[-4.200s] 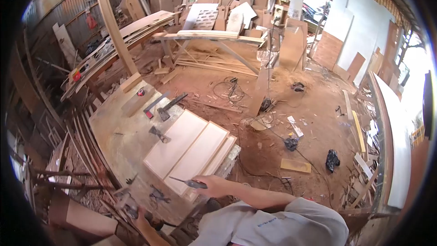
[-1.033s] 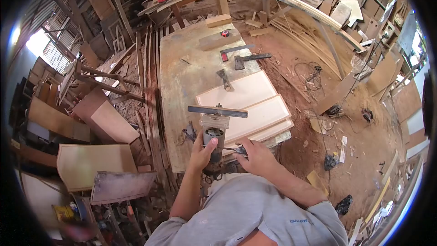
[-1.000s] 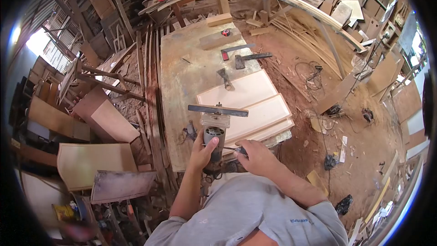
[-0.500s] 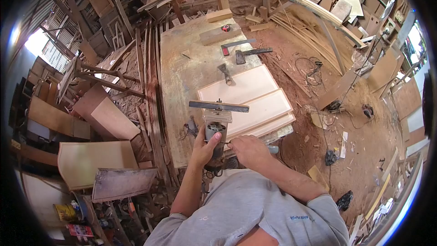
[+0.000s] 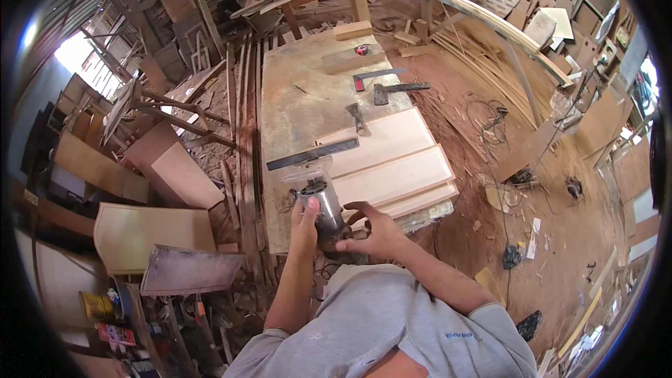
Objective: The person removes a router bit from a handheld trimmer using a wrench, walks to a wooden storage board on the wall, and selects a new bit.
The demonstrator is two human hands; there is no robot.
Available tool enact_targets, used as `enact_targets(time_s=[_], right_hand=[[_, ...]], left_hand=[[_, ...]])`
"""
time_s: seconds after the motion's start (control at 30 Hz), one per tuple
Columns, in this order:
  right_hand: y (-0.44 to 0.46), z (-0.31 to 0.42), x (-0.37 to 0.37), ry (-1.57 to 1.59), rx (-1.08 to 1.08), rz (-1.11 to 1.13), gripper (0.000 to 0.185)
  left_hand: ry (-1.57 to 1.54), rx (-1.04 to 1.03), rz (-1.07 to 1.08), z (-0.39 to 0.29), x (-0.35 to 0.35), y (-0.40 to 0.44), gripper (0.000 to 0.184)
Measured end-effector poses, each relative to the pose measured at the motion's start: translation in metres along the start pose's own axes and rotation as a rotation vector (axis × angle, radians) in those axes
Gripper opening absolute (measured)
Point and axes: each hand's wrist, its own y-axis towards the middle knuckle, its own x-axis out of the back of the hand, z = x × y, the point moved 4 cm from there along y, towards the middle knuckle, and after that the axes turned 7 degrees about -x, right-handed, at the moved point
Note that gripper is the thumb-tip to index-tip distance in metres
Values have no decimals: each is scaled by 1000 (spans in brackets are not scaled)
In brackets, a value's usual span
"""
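Observation:
A trim router [image 5: 326, 215], a dark cylindrical motor with a clear base, is tilted above the near end of the workbench [image 5: 290, 115]. My left hand [image 5: 305, 227] wraps around its body, thumb along the side. Fixed across the base is a long dark fence bar [image 5: 313, 154]. My right hand [image 5: 378, 233] is beside the motor's lower end with thumb and fingers apart; whether the thumb touches the housing I cannot tell. Pale framed panels [image 5: 395, 173] lie stacked just beyond. A short-handled tool with a flared head [image 5: 355, 119] lies behind them.
Farther along the bench lie a hammer-like tool [image 5: 381, 94], a try square [image 5: 359, 84], a tape measure [image 5: 361, 50] and a wood block [image 5: 353, 30]. Boards [image 5: 154, 238] lean at left. Cables [image 5: 490, 122] and offcuts litter the dirt floor at right.
The router has turned and tilted, its fence bar swinging left and now slanting. My right hand has opened from a pinch on a thin thing by the motor, which I no longer see.

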Motion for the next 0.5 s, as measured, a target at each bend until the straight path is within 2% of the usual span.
enact_targets(time_s=[0.03, 0.13, 0.17, 0.23, 0.33, 0.43, 0.5], right_hand=[[-1, -1, -3, 49, -24, 81, 121], [-6, 0, -12, -68, 47, 90, 122], [-6, 3, -11, 46, -21, 207, 123], [-10, 12, -6, 1, 49, 217, 116], [-18, 11, -11, -77, 103, 168, 105], [-24, 12, -9, -207, 91, 121, 97], [-24, 9, -9, -273, 117, 131, 95]], left_hand=[[-51, -8, -8, -6, -4, -4, 72], [-171, -75, 39, -15, -19, -18, 75], [-136, -112, 66, -21, -23, -23, 75], [-63, -185, 117, -33, -32, -33, 76], [-2, -218, 55, -36, -35, -45, 74], [223, -413, -140, -41, -41, -61, 68], [289, -459, -226, -43, -40, -67, 68]])
